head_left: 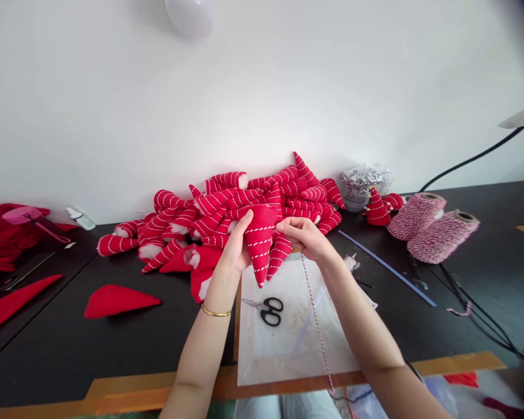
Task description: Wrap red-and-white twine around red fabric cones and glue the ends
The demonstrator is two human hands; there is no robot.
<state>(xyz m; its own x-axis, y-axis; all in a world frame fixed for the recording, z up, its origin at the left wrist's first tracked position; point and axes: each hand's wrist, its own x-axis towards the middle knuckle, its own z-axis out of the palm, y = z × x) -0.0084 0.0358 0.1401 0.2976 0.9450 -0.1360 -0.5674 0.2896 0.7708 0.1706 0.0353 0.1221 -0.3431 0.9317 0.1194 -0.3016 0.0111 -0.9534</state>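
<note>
My left hand [234, 242] and my right hand [303, 238] hold a red fabric cone [259, 247] with white stitched stripes up in front of me, its tip pointing down. The right fingertips pinch the cone's upper rim. A red-and-white twine [315, 314] hangs from beneath my right hand to the table's front edge. Below my hands, black-handled scissors [266, 310] lie on a clear plastic sheet [283, 349]. Just behind the cone is a heap of similar striped red cones [240, 201], some with white stuffing at their open ends.
On the black table [70, 349] lie flat red felt pieces [117, 301] to the left, with red cloth [9, 238] beyond. At the right stand two twine spools [432, 230], a small striped cone [378, 209], a bowl of silver beads [364, 186], and a blue strip [386, 267].
</note>
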